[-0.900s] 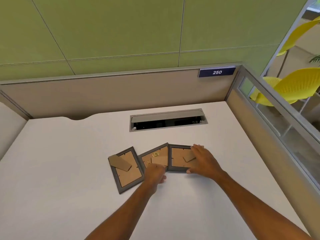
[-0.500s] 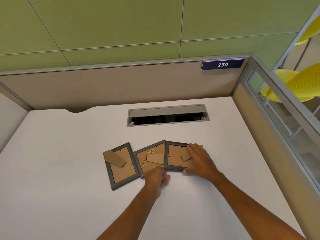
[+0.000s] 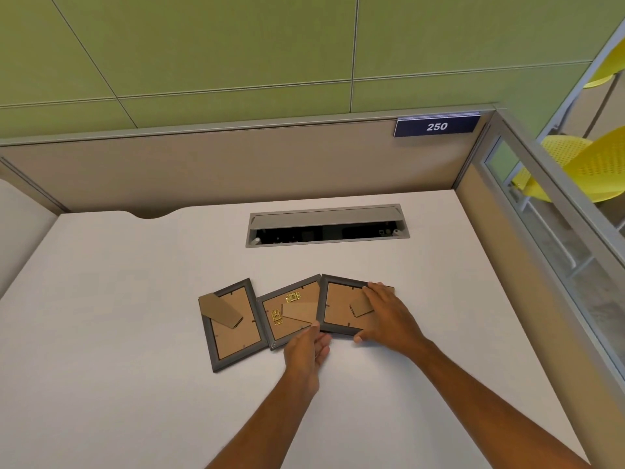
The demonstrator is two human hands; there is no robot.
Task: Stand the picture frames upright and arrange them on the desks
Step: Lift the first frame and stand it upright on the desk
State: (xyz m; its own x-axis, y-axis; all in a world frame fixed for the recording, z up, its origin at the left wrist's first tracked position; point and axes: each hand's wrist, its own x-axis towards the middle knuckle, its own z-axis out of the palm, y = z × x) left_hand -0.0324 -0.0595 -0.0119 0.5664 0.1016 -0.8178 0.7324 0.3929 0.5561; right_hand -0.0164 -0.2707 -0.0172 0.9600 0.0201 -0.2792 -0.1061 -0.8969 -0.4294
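Observation:
Three grey picture frames lie face down in a row on the white desk (image 3: 135,384), brown backs up. The left frame (image 3: 233,324) has its cardboard stand folded out at the top left. The middle frame (image 3: 291,314) shows brass hangers. My right hand (image 3: 385,316) lies flat over the right half of the right frame (image 3: 341,308), fingers on its far edge, thumb at its near edge. My left hand (image 3: 306,352) rests on the desk at the near corner where the middle and right frames meet, fingers loosely apart and touching the frame edges.
A grey cable hatch (image 3: 326,225) is set into the desk behind the frames. Beige partition walls (image 3: 236,164) enclose the desk at the back and right, with a blue sign reading 250 (image 3: 436,126). Yellow chairs (image 3: 595,164) stand beyond the glass on the right.
My left hand has slid back off the middle frame toward me and opened, uncovering its back. The right hand stays on the right frame.

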